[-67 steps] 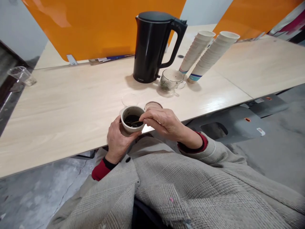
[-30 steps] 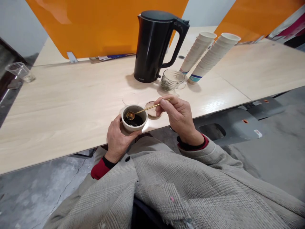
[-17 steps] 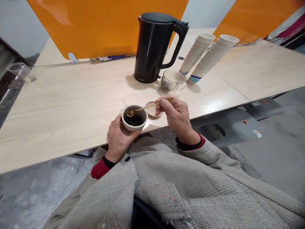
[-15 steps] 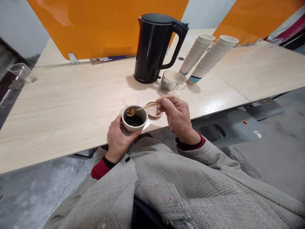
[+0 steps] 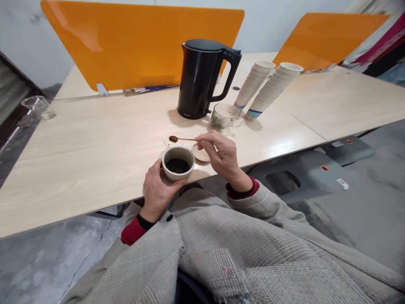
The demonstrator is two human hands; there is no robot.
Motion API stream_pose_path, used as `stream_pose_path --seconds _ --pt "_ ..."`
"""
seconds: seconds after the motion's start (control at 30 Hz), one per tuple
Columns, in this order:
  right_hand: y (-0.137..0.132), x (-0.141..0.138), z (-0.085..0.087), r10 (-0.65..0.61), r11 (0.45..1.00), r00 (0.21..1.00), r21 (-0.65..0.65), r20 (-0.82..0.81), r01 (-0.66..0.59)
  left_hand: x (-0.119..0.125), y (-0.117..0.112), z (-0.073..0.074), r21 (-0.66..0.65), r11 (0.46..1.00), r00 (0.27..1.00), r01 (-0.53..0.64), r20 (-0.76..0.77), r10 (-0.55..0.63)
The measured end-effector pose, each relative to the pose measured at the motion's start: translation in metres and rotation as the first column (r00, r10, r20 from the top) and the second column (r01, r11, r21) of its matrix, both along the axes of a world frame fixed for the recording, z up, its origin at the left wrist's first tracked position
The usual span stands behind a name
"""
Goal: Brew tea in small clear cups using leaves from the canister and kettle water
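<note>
My left hand [image 5: 155,190] is wrapped round a small pale pot [image 5: 178,162] with dark granules inside, held at the table's near edge. My right hand [image 5: 220,153] pinches the handle of a thin gold spoon [image 5: 180,138]. The spoon's bowl carries a little dark powder and hovers above a small clear lid [image 5: 172,141] lying on the table just beyond the pot. A round lid [image 5: 200,153] lies flat right of the pot, partly under my right hand.
A black electric kettle [image 5: 201,80] stands behind, with a ribbed glass cup [image 5: 224,116] beside it. Two leaning stacks of paper cups [image 5: 267,88] are to its right. Orange dividers [image 5: 139,46] back the wooden table [image 5: 79,139]. A clear plastic cup [image 5: 39,107] sits far left.
My right hand has lifted the spoon out of the pot, now loaded with dark powder, and carried it away over the clear lid. The left hand keeps holding the pot.
</note>
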State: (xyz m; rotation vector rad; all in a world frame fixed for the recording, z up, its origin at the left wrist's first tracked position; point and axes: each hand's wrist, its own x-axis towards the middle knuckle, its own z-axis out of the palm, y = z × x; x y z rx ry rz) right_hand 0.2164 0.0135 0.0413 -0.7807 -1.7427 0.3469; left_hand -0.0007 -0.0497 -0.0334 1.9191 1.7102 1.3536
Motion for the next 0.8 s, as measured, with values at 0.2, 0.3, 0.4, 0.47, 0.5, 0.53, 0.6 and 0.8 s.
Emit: stream_pose_path --seconds 0.2,0.3,0.4,0.47,0.5,0.53,0.6,0.8 --pt "0.002 0.001 -0.002 -0.061 0.998 0.974 -0.045 -0.218 0.052 0.0 0.001 0.0 -0.001 1.0 1.0 0.0 -0.005 0.0" --pt "0.011 0.012 -0.004 -0.132 0.988 0.892 -0.135 -0.433 0.08 -0.001 0.001 -0.001 0.008 1.0 1.0 0.002 -0.009 -0.002" --pt "0.027 0.039 -0.004 -0.214 0.976 0.794 -0.152 -0.569 0.154 -0.002 0.002 -0.001 0.044 0.999 1.0 0.02 -0.021 -0.019" --pt "0.04 0.064 -0.004 -0.281 0.959 0.74 -0.143 -0.612 0.246 -0.003 0.004 -0.001 0.064 0.997 0.999 0.034 -0.034 -0.032" --pt "0.047 0.076 -0.005 -0.317 0.945 0.716 -0.144 -0.622 0.294 -0.003 0.005 -0.001 0.065 0.997 0.999 0.038 -0.039 -0.035" --pt "0.054 0.088 -0.007 -0.354 0.929 0.695 -0.151 -0.626 0.338 -0.003 0.006 -0.001 0.062 0.997 0.998 0.039 -0.042 -0.036" --pt "0.069 0.106 -0.013 -0.427 0.896 0.669 -0.185 -0.609 0.403 -0.001 0.007 -0.001 0.043 0.998 0.999 0.036 -0.032 -0.035" --pt "0.113 0.119 -0.04 -0.574 0.818 0.664 -0.366 -0.479 0.443 -0.002 0.001 0.005 -0.032 0.999 0.992 0.014 0.128 -0.01"
